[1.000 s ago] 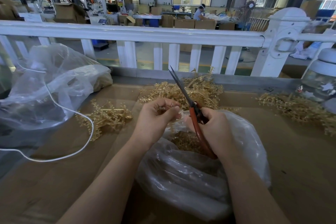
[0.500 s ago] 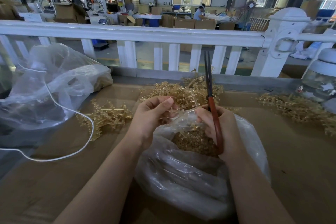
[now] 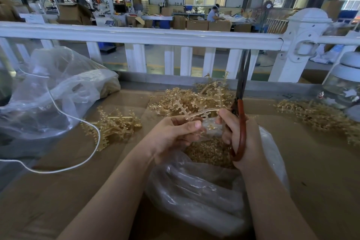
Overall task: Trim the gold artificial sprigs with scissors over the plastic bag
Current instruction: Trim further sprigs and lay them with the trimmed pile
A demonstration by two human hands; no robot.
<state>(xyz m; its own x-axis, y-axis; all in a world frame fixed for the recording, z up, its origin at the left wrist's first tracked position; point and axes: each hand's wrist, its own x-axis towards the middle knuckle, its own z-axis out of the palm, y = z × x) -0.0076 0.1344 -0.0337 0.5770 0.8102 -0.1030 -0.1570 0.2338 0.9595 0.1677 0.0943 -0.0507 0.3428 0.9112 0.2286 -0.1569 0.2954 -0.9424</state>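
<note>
The left hand (image 3: pixel 173 134) pinches a gold sprig (image 3: pixel 202 113) in its grip; the right hand (image 3: pixel 243 138) curls around red-handled scissors (image 3: pixel 241 107), blades pointing to 12 o'clock, above the plastic bag (image 3: pixel 204 187) holding gold trimmings. Sprig piles (image 3: pixel 191 97) lie at 12, 9 and 3 o'clock on the cardboard-covered table (image 3: pixel 321 171), a white railing (image 3: pixel 136 35) beyond.

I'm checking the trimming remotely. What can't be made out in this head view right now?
- Cut point on the sprig: the right hand hides that end.
- Scissors: blades point away at the railing; whether they touch the sprig is unclear.
- Plastic bag: the forearms and its folds cover much of the gold trimmings.
- Left hand: fingertips blurred.
- Jar: cut off by the right edge.
</note>
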